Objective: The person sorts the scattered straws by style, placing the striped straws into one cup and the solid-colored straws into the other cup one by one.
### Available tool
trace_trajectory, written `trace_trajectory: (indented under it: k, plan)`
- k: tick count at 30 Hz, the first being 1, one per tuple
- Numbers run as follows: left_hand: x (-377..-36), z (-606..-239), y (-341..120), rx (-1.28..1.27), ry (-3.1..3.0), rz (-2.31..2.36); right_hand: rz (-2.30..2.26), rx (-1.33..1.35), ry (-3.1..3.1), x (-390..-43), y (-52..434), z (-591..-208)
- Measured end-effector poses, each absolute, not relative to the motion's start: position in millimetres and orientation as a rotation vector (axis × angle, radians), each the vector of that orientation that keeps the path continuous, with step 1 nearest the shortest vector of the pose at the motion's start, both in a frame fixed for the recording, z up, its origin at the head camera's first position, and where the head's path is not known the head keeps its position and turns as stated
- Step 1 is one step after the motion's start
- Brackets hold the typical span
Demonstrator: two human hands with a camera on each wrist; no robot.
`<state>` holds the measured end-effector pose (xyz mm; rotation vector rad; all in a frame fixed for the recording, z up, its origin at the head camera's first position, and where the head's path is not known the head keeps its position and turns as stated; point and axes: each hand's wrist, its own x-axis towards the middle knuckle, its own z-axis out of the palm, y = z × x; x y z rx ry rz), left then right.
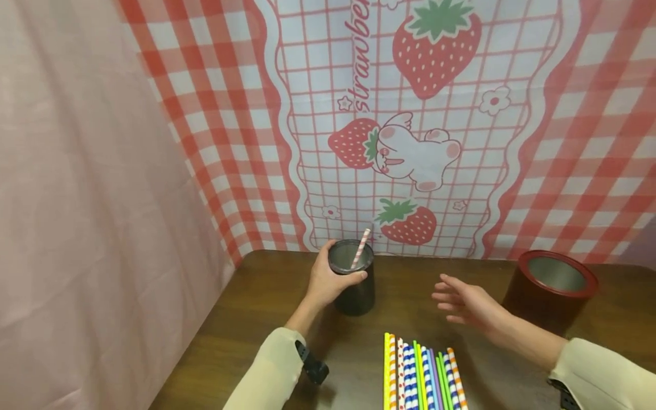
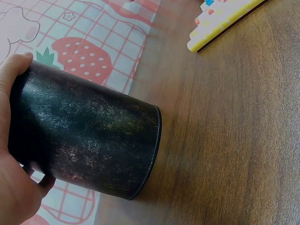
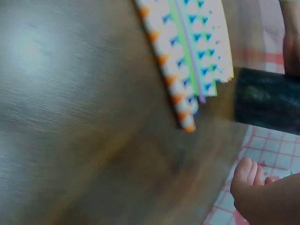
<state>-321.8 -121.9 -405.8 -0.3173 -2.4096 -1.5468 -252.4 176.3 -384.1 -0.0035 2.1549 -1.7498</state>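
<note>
The only readable text stands on the checked cloth backdrop (image 1: 425, 114) in the head view: pink cursive letters running vertically upward beside the large strawberry print, reading "strawber", with the end of the word cut off by the top edge of the frame. No letters, numbers or brand marks can be made out on the dark tin (image 1: 353, 279), the red tin (image 1: 550, 287) or the straws (image 1: 422, 373).

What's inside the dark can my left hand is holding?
One pink and white striped straw leans inside the dark can, its top poking above the rim. The left hand grips the can; its wall hides the bottom.
</note>
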Motion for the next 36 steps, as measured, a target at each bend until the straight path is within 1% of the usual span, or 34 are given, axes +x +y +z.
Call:
trace_trajectory:
  k: [10, 19, 28, 36]
  plan:
    - [-321.5, -403.4, -123.8, -0.286, -2.420, -1.542, -1.649, 0.130, 2.151, -221.3, 192.8, -414.0]
    - [-323.5, -407.7, -121.7, -0.282, -2.417, -1.531, -1.618, 0.218, 2.154, -199.5, 192.6, -428.6]
    - [-323.4, -406.6, -120.7, -0.280, -2.409, -1.529, -1.670, 0.225, 2.319, -191.6, 182.5, -440.1]
    - [-322.0, -405.4, -118.0, -0.289, -2.402, -1.557, -1.523, 0.291, 2.485, -190.6, 177.0, -441.3]
